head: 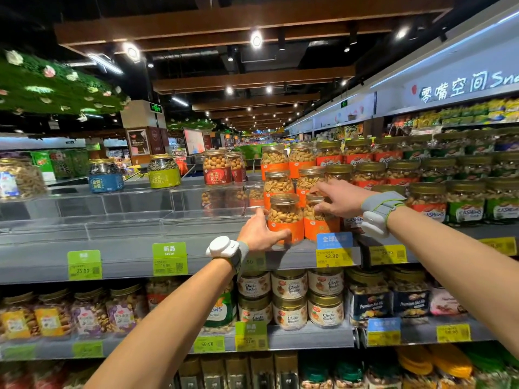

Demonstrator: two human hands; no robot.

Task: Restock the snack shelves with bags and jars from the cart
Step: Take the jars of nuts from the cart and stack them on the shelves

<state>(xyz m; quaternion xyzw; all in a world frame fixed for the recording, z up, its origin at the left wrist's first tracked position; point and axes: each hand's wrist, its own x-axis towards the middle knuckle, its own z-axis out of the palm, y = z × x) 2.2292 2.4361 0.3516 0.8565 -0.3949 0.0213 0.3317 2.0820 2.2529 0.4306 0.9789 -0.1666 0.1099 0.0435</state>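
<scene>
Fingers of the left hand (259,233) curl round the orange label at the foot of the front peanut jar (285,210), thumb on the near face, so it has a firm hold low down. The right hand (335,200) reaches over the neighbouring peanut jar (320,228). Its fingers are spread across the gold lid and its thumb is on the glass below, which looks like a light hold near the top.

Both jars stand upright, long axis vertical, side by side at the front lip of the top shelf (196,256), directly ahead of the hands. More peanut jars (278,183) rise in tiers right behind them. Cashew jars (466,211) crowd the right, so the only free room lies leftward on the clear risers (126,220). Squaring them likely needs a short push back. The cart is out of sight.
</scene>
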